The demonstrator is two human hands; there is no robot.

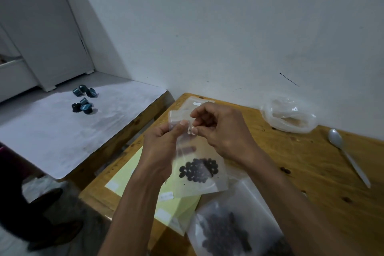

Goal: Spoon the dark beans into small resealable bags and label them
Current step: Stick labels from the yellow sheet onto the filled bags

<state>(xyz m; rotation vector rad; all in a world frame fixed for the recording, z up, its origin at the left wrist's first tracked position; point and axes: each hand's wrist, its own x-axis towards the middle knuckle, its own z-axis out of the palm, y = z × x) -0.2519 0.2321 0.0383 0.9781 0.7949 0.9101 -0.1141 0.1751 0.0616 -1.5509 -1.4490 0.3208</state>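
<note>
Both hands are up over the wooden table [311, 164], working the top of a small clear resealable bag [199, 164]. The left hand [160, 147] pinches its upper edge with thumb and fingers; the right hand [220, 131] pinches the same strip from the other side. Dark beans [199, 169] sit in the bag's bottom. A white plastic spoon [347, 156] lies to the right, near a crumpled open plastic bag [288, 116]. A bigger bag of beans [226, 233] lies nearest, beside yellow label sheets [128, 174].
</note>
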